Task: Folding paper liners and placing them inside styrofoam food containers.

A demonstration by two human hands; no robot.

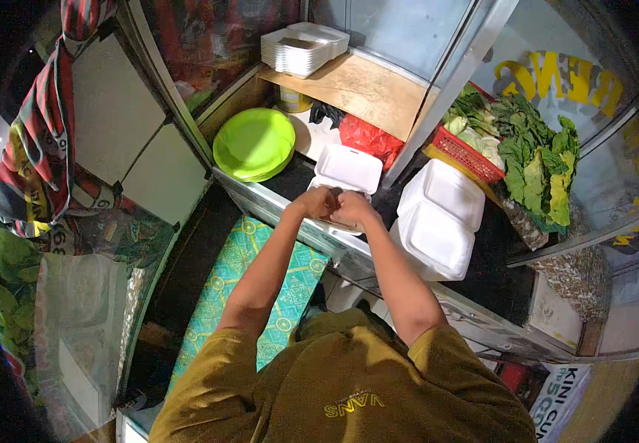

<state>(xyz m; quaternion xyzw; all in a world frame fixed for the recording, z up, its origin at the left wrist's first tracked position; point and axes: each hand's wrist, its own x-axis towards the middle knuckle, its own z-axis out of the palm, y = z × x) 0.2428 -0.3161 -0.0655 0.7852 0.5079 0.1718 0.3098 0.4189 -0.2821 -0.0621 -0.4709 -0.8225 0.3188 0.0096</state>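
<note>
An open white foam takeaway box (349,168) rests on the dark counter before me, its lid tipped back away from me. Over its base my left hand (318,202) and my right hand (354,209) meet, fingers curled in and knuckles nearly touching. Between and below them shows a brown item (337,220), mostly covered by the hands; what it is I cannot tell. Both hands look closed on it. To the right of my right hand stands a stack of open white foam boxes (441,238).
Bright green plates (254,144) are stacked at left. More foam boxes (303,52) sit on a wooden shelf (364,88), above a red plastic bag (366,138). A metal post (435,99) rises at right, beside a red basket (469,158) with leafy greens (538,160). Glass panels enclose the counter.
</note>
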